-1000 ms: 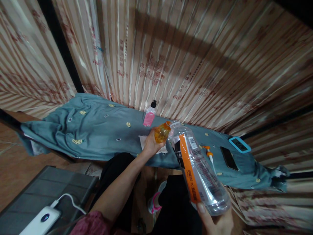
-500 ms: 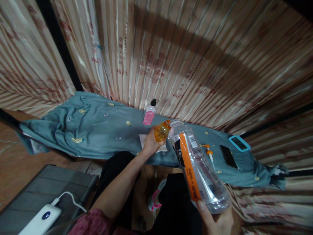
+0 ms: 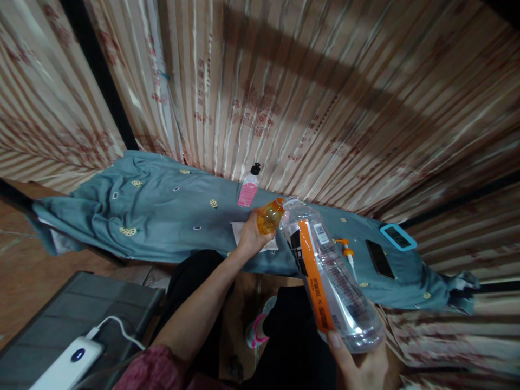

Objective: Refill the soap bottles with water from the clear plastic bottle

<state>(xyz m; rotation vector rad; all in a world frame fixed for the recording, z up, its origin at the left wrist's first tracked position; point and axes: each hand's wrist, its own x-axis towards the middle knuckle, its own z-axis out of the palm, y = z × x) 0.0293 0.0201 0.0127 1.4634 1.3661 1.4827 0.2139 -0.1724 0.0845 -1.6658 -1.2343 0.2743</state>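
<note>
My left hand (image 3: 252, 235) is closed around a small amber bottle (image 3: 269, 216), tilted with its mouth to the right. In my right hand (image 3: 359, 365) is a large clear plastic bottle (image 3: 329, 276) with an orange and black label, gripped near its base. It leans up and to the left, its neck against the mouth of the amber bottle. Whether liquid passes between them I cannot tell. A white cloth or tissue (image 3: 239, 232) lies under my left hand. To the right rests an orange pump top (image 3: 347, 251) with a white tube.
A pink-labelled bottle with a black cap (image 3: 248, 189) stands at the back of the green cloth-covered table (image 3: 162, 216). A dark phone (image 3: 379, 259) and a blue-framed digital display (image 3: 398, 237) lie to the right. A white power bank (image 3: 69, 363) with a cable sits lower left.
Almost nothing differs. Both bottles stay mouth to mouth in my hands, with only a very slight shift in the view.
</note>
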